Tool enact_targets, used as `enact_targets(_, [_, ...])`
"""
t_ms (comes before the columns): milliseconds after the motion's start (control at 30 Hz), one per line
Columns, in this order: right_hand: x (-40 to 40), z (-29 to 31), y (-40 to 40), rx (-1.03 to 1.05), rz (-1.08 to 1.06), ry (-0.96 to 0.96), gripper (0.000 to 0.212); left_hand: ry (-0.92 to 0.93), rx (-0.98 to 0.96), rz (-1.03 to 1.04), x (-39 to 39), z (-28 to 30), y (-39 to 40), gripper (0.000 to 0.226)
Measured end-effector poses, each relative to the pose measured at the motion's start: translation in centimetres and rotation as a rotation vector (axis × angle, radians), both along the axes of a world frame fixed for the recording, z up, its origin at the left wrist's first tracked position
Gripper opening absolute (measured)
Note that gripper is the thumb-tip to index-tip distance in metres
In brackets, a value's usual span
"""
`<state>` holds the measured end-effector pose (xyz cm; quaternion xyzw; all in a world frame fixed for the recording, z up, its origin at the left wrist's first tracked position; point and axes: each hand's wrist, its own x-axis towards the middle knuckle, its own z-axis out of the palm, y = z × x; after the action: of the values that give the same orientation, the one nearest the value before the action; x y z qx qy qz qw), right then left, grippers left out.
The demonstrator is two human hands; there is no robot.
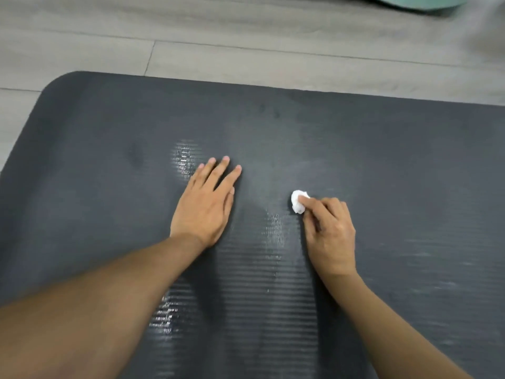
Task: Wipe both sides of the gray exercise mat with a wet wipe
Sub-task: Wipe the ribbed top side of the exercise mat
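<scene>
Dark gray ribbed foam exercise mat [382, 160] lies flat on the pale wood-plank floor [218, 36], long axis running left-right across view. Right hand [329, 233] pinches the small balled white wet wipe [297, 201] at its fingers [308, 203], wipe poking out up-left, touching the mat mid-surface. Left hand [206, 206] flat, fingers straight, pressing the mat just beside it. Unwiped mat probably lies mostly rightward; right hand nearer.

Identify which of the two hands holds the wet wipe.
The right hand pinches the balled white wipe against the mat; the left hand lies flat, holding nothing.
</scene>
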<state>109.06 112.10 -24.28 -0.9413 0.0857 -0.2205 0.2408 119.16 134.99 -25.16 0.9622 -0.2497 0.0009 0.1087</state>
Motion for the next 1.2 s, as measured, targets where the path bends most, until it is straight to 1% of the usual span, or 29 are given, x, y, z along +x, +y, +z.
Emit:
enact_targets(100, [-0.1,0.4,0.0,0.032,-0.026,0.042,0.027,0.0,-0.038,0.002,0.0,-0.4,0.1,0.051])
enact_targets(167, [1.1,1.6,0.0,0.056,0.009,0.064,0.024,-0.011,-0.04,-0.004,0.2,-0.3,0.1,0.05])
enact_targets(267, [8.0,4.4,-1.7,0.016,0.075,-0.048,0.018,-0.011,-0.036,-0.019,0.3,-0.4,0.2,0.05])
enact_targets(333, [15.0,5.7,-3.8,-0.026,-0.016,-0.101,0.021,-0.004,-0.03,-0.025,0.3,-0.5,0.3,0.051])
enact_targets(367, [18.0,5.7,-4.9,-0.036,-0.102,-0.079,0.024,-0.001,-0.027,-0.024,0.4,-0.4,0.4,0.051])
enact_targets(467, [23.5,3.3,-6.7,0.012,-0.359,0.107,0.035,-0.016,-0.022,-0.032,0.3,-0.5,0.4,0.05])
enact_targets(533, [25.1,1.8,-4.4,0.059,-0.406,0.182,0.04,-0.015,-0.035,-0.033,0.2,-0.5,0.4,0.05])
enact_targets(600, [26.5,1.4,0.1,0.033,-0.275,0.214,0.037,-0.014,-0.057,-0.032,0.3,-0.5,0.4,0.05])
enact_targets(733, [27.8,0.9,10.2,-0.007,0.146,0.196,0.026,-0.007,-0.083,-0.039,0.3,-0.4,0.5,0.049])
enact_targets(800, [27.8,0.9,10.9,-0.067,0.294,0.209,0.023,-0.009,-0.078,-0.045,0.3,-0.4,0.6,0.049])
enact_targets(833, [28.0,0.9,9.6,-0.095,0.342,0.203,0.023,-0.01,-0.07,-0.046,0.3,-0.4,0.6,0.049])
enact_targets(867, [28.0,0.9,7.6,-0.123,0.342,0.202,0.025,-0.014,-0.064,-0.043,0.3,-0.4,0.6,0.05])
enact_targets(900, [27.6,1.1,5.0,-0.141,0.282,0.217,0.027,-0.017,-0.062,-0.04,0.4,-0.4,0.6,0.05])
enact_targets(933, [26.9,1.3,1.9,-0.153,0.169,0.229,0.029,-0.015,-0.063,-0.035,0.3,-0.3,0.6,0.05])
enact_targets(1033, [23.9,2.4,-6.5,-0.089,-0.181,0.208,0.033,-0.01,-0.073,-0.028,0.3,-0.3,0.4,0.05])
enact_targets(1067, [23.4,2.6,-7.5,-0.078,-0.26,0.222,0.034,-0.009,-0.069,-0.028,0.3,-0.3,0.5,0.05])
enact_targets(1133, [24.4,2.1,-6.3,-0.09,-0.341,0.245,0.037,-0.009,-0.057,-0.025,0.3,-0.3,0.5,0.051])
enact_targets(1167, [25.4,1.8,-4.6,-0.096,-0.339,0.252,0.037,-0.009,-0.052,-0.026,0.3,-0.3,0.5,0.051])
enact_targets(1200, [26.5,1.4,-2.2,-0.101,-0.292,0.265,0.036,-0.007,-0.052,-0.027,0.2,-0.3,0.4,0.051])
